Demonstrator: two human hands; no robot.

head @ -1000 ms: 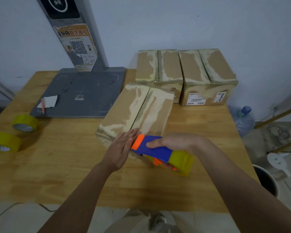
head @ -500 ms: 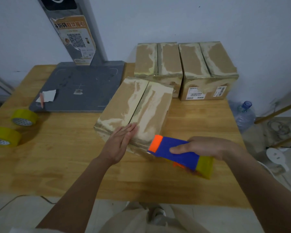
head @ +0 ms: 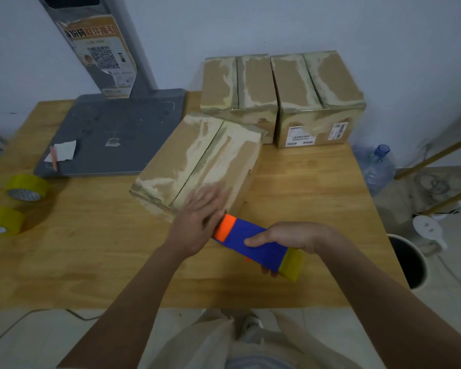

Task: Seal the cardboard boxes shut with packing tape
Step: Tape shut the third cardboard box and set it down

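Left hand flat, fingers straight, pressing near end of box. Right hand grasps tape dispenser just beside box.

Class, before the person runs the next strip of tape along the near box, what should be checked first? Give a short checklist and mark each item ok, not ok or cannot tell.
1. Tape dispenser in a firm grip: ok, the right hand wraps it.
2. Near box steadied: ok, the left hand lies flat on its near end.
3. Flaps closed along the centre seam: ok, they meet.
4. Tape end stuck to the box: cannot tell, the left hand covers that spot and is blurred.
5. Seam path free: ok beyond the left hand.
6. Tape left on the dispenser's roll: ok, yellow roll shows.
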